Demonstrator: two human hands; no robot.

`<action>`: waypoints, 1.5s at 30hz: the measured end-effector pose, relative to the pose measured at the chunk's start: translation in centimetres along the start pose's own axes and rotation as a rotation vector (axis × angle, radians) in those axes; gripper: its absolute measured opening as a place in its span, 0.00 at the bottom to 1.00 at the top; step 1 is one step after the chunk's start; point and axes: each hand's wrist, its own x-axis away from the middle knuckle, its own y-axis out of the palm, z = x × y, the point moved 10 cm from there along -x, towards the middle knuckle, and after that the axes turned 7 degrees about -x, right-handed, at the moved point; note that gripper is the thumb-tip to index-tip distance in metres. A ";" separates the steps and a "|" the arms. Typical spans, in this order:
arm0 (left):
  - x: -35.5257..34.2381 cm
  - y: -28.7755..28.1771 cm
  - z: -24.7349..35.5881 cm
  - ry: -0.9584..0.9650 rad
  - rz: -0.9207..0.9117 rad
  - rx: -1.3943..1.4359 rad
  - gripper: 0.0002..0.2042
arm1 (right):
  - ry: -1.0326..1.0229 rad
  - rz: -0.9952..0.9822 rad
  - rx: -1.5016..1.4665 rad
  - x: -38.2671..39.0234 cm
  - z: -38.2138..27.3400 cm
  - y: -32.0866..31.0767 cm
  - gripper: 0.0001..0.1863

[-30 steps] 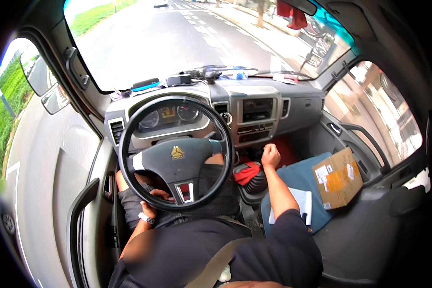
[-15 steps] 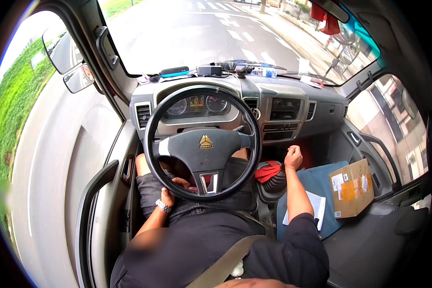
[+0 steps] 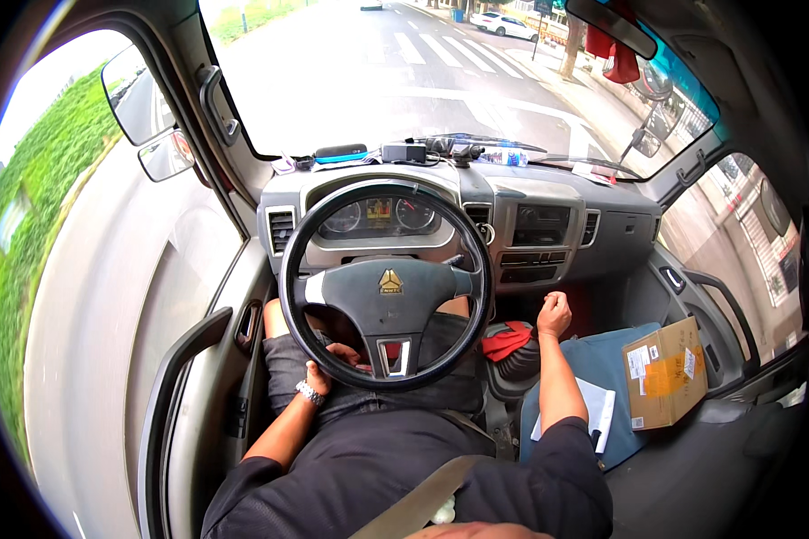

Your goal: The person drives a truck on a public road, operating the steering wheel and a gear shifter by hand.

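Observation:
The black steering wheel [image 3: 293,301] stands in front of my lap, a gold emblem on its hub. My left hand [image 3: 319,373], a metal-banded watch [image 3: 309,393] on its wrist, is closed round the lower left rim; some fingers show through the wheel's opening. My right hand [image 3: 554,314] is a closed fist above and to the right of the gear lever boot [image 3: 520,363]. Whatever it holds, if anything, is hidden under the fingers. A red cloth [image 3: 507,341] lies over the boot's top, left of that hand.
A cardboard box [image 3: 665,373] with orange tape and white papers [image 3: 595,413] lie on a blue mat [image 3: 571,355] to the right. Along the dashboard top sit a blue-black case [image 3: 341,154] and a dark box [image 3: 404,153]. Outside are a crosswalk [image 3: 467,54] and a parked white car [image 3: 505,25].
The road outside has moved toward me, and the crosswalk and white car show more fully. The cab sits slightly lower and further right in view. Both hands keep their places.

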 end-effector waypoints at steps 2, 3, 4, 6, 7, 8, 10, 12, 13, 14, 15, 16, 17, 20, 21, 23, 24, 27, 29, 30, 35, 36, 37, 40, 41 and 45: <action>0.2 0.9 0.1 0.013 0.021 -0.067 0.68 | -0.001 -0.017 0.019 -0.2 0.7 -0.3 0.10; 0.1 1.2 0.2 0.002 0.016 -0.074 0.69 | -0.019 -0.013 0.023 -0.4 0.8 -0.4 0.10; -0.2 1.3 0.3 -0.008 0.015 -0.079 0.69 | -0.040 -0.012 0.025 -0.8 0.4 -0.2 0.10; -0.7 0.8 0.5 -0.007 0.012 -0.124 0.69 | -0.039 -0.009 0.024 -1.1 -0.2 0.1 0.11; -1.3 1.0 1.4 0.021 0.016 -0.163 0.69 | -0.036 -0.008 0.028 -1.0 -0.4 0.1 0.11; -1.0 1.3 1.8 0.030 0.008 -0.139 0.68 | -0.032 -0.006 0.030 -0.7 -0.5 0.0 0.11; -0.8 1.2 2.0 0.048 -0.013 -0.114 0.66 | -0.014 0.004 0.032 -0.2 -0.3 -0.2 0.10; -0.2 1.6 2.8 0.012 -0.017 -0.082 0.66 | -0.007 -0.008 0.036 -0.1 -0.3 -0.4 0.10; -0.2 1.5 2.5 0.013 -0.022 -0.064 0.66 | -0.005 -0.014 0.036 0.2 -0.3 -0.5 0.09; -0.3 1.2 1.9 0.014 -0.028 -0.045 0.66 | -0.008 -0.006 0.013 0.0 -0.4 -0.5 0.10; -0.5 1.1 1.3 0.015 -0.035 -0.025 0.65 | -0.001 -0.001 0.016 -0.5 -0.3 -0.5 0.10; -1.0 0.9 1.8 0.050 -0.031 -0.072 0.66 | 0.002 0.003 -0.002 -0.6 -0.2 -0.4 0.10; -1.0 0.9 1.6 0.040 -0.029 -0.061 0.66 | 0.004 0.007 -0.019 -0.6 -0.2 -0.3 0.10; -1.0 1.4 2.2 0.016 -0.040 -0.061 0.66 | -0.003 -0.004 0.025 -0.9 -0.4 0.0 0.12; -0.9 1.5 2.5 0.032 -0.043 -0.082 0.66 | -0.015 -0.001 0.017 -1.4 -0.7 0.2 0.12; -0.9 2.9 3.5 -0.015 -0.057 -0.010 0.66 | -0.025 -0.010 0.015 -0.9 -0.1 0.1 0.11; -0.8 2.1 2.6 0.011 -0.012 -0.068 0.66 | -0.055 -0.008 0.014 -0.8 -0.1 0.2 0.11; -0.3 1.4 -0.3 0.025 0.003 -0.108 0.67 | -0.007 -0.014 0.028 -0.5 1.0 -0.3 0.11; -0.1 1.6 -0.6 0.019 0.017 -0.075 0.67 | -0.005 -0.025 0.038 -0.4 1.1 -0.6 0.11; -0.1 1.3 -0.6 0.022 0.016 -0.062 0.67 | -0.007 -0.024 0.040 -0.3 1.1 -0.6 0.11; -0.7 -1.2 -0.4 0.013 0.028 0.014 0.66 | -0.010 -0.012 0.006 -0.5 -0.2 0.2 0.11; -0.4 -1.2 -0.4 0.039 0.011 -0.004 0.65 | -0.004 -0.010 0.010 -0.4 -0.3 0.2 0.11; -0.4 -1.0 0.0 0.057 0.021 -0.029 0.65 | 0.001 -0.008 0.015 -0.3 -0.4 0.2 0.11; -1.1 -0.7 1.4 0.094 0.026 -0.082 0.64 | -0.024 0.001 0.012 -0.5 -0.9 0.7 0.11; -1.1 -0.9 1.1 0.089 0.032 -0.057 0.64 | -0.010 -0.009 0.026 -0.5 -0.6 0.7 0.11; -0.7 -1.7 0.9 0.092 0.062 0.036 0.63 | 0.018 -0.024 0.022 0.1 -0.2 0.5 0.10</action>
